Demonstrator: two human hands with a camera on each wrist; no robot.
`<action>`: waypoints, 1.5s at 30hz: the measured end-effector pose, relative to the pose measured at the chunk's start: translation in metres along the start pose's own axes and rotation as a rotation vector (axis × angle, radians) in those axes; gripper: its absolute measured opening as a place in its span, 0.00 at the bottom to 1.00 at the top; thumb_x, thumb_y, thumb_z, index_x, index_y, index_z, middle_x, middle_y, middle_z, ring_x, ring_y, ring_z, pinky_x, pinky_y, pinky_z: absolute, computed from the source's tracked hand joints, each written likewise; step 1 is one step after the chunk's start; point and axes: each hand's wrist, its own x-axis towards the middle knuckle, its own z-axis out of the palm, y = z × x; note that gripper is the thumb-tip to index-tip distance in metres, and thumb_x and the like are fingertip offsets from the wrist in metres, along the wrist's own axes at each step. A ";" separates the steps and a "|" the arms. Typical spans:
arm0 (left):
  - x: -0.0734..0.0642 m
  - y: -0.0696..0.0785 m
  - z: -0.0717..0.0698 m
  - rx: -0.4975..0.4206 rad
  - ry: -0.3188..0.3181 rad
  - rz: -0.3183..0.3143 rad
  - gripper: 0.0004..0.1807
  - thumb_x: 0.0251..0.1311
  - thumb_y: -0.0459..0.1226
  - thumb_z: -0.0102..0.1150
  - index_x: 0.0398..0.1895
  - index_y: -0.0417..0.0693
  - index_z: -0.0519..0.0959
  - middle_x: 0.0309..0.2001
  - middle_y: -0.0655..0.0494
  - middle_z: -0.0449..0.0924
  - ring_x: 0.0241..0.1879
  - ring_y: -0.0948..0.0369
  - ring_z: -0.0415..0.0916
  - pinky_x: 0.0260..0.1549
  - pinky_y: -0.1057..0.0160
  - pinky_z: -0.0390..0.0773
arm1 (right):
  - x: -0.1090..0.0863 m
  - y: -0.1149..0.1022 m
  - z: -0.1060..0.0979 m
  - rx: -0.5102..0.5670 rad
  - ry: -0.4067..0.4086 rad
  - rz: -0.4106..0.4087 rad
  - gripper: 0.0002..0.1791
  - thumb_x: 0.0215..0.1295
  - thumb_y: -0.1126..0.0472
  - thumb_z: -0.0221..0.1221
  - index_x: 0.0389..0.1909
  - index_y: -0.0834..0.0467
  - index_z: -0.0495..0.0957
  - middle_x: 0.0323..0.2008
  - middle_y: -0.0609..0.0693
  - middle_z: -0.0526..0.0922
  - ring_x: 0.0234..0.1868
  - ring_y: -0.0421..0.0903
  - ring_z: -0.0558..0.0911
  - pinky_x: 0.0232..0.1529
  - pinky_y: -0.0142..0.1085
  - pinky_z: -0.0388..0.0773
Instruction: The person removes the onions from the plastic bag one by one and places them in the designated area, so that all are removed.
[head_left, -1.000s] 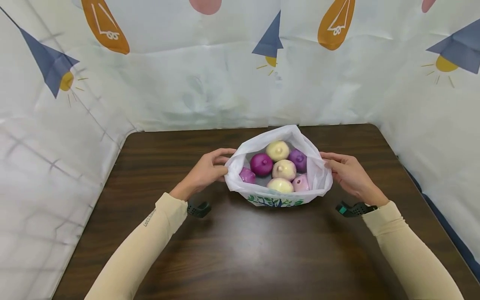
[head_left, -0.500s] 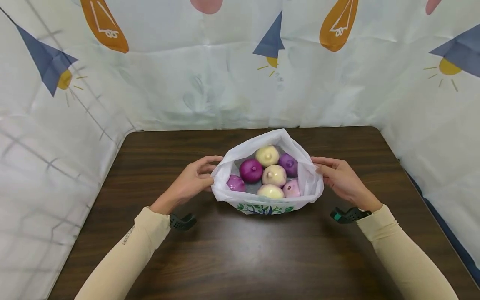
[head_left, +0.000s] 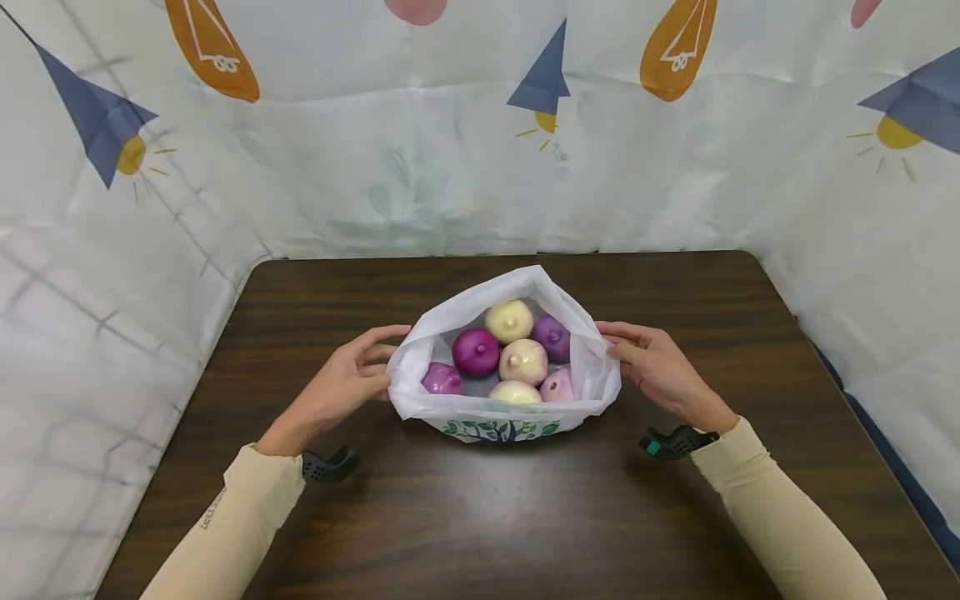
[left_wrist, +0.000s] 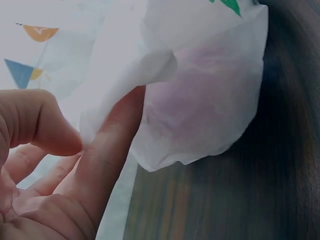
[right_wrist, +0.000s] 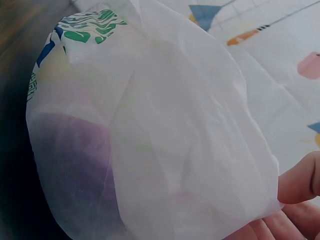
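A white plastic bag [head_left: 487,407] with a printed green and blue tree sits on the table, its mouth spread wide. Inside lie several onions: a dark purple onion [head_left: 476,352], a cream onion [head_left: 523,362], a violet onion [head_left: 552,337] and a pale pink onion [head_left: 557,386] among them. My left hand [head_left: 345,379] pinches the bag's left rim between thumb and fingers, the thumb [left_wrist: 47,122] pressing the film. At the opposite side, my right hand [head_left: 660,367] pinches the right rim, with the thumb [right_wrist: 302,180] on the outside. Onions show faintly through the film in both wrist views.
The dark wood-grain table [head_left: 495,517] has rounded far corners. A white printed cloth [head_left: 375,167] hangs right behind the far edge and along both sides. Dark straps with camera mounts [head_left: 330,465] circle the wrists.
The bag, with the onions in it, has moved left and a little closer to me. Both hands travelled with it, keeping hold of its rim.
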 end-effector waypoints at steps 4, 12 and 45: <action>-0.013 -0.008 -0.006 0.027 0.005 0.013 0.36 0.66 0.25 0.51 0.77 0.56 0.63 0.66 0.38 0.75 0.47 0.62 0.87 0.42 0.59 0.88 | 0.000 0.005 0.010 0.001 0.000 0.009 0.28 0.78 0.64 0.54 0.74 0.67 0.65 0.58 0.39 0.83 0.55 0.37 0.83 0.54 0.30 0.85; -0.035 -0.017 -0.012 0.039 0.025 0.074 0.37 0.66 0.24 0.54 0.77 0.51 0.63 0.66 0.35 0.74 0.48 0.64 0.88 0.41 0.60 0.89 | 0.005 0.011 0.031 0.010 -0.021 0.025 0.27 0.75 0.67 0.52 0.74 0.65 0.67 0.66 0.51 0.78 0.58 0.40 0.82 0.56 0.30 0.84; 0.003 0.019 -0.016 0.287 0.178 0.197 0.27 0.62 0.38 0.73 0.64 0.48 0.78 0.54 0.49 0.83 0.39 0.70 0.82 0.35 0.73 0.80 | -0.005 -0.039 0.082 -0.461 0.119 -0.541 0.19 0.62 0.71 0.70 0.54 0.59 0.84 0.50 0.55 0.89 0.46 0.47 0.89 0.54 0.30 0.85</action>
